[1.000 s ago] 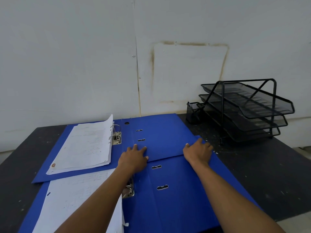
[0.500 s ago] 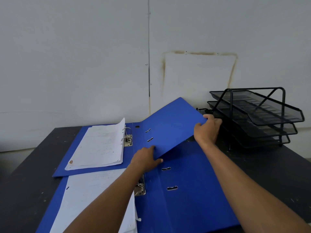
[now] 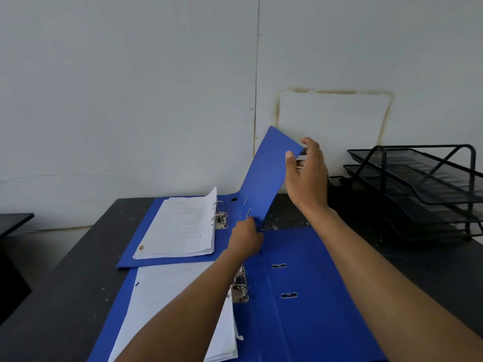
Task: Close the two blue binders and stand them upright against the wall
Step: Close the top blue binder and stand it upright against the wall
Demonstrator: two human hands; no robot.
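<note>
Lying flat and open nearest the person, the near binder point(image 3: 308, 296) has not moved, its papers point(image 3: 170, 309) still spread on the left. Beyond it the far binder point(image 3: 183, 231) has changed: its cover point(image 3: 269, 176), flat on the counter point(image 3: 65, 283) a second ago, now stands almost upright. The left hand point(image 3: 247, 237) steadies the cover's lower edge while the right hand point(image 3: 307, 173) has its fingers point(image 3: 290, 158) pinched on the top corner, so the first closing looks roughly halfway, with the standing against the wall point(image 3: 130, 100) yet to come.
</note>
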